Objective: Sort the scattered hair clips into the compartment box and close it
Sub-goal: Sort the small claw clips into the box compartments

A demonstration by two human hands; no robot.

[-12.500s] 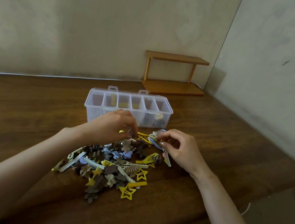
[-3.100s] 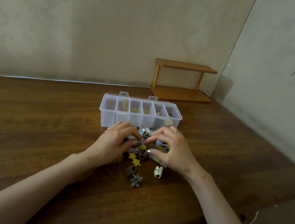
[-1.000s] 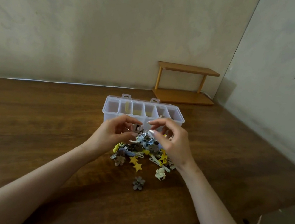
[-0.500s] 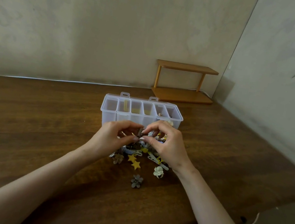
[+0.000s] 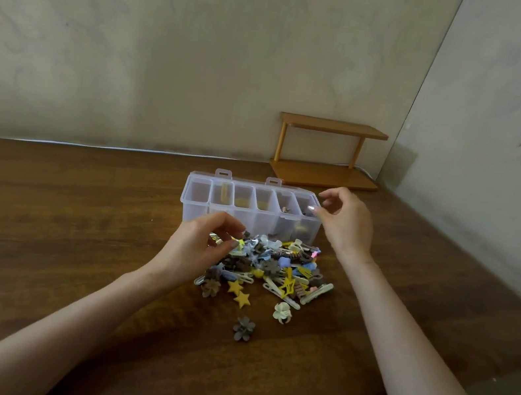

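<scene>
Dark wooden table (image 5: 38, 227) set into a corner of pale plaster walls, seen from the person's head

Right hand (image 5: 343, 224) hovers over the right end of the clear compartment box (image 5: 194, 217), fingers loosely curled, thumb and forefinger parted, nothing visible in them. Left hand (image 5: 201, 249) is cupped over the left edge of the pile of hair clips (image 5: 275, 266), thumb and fingertips close together; whether they pinch a clip cannot be told

Sorting looks to be at an early stage: most clips lie on the table just in front of the box, and its compartments show no lid over them. The next move likely calls for teasing one clip free of the tangle, matching it to the compartment holding its kind, and lifting it over the front wall. Closing looks far off

Counts: two hands; one box with six compartments in a row and two tabs at its back edge; one pile, too tangled to count. Just clear of the pile's near side lie two yellow stars (image 5: 243, 298), one cream flower clip (image 5: 282, 312) and one grey-brown flower clip (image 5: 243, 328). One small wooden shelf (image 5: 332, 126) stands beyond the box
</scene>
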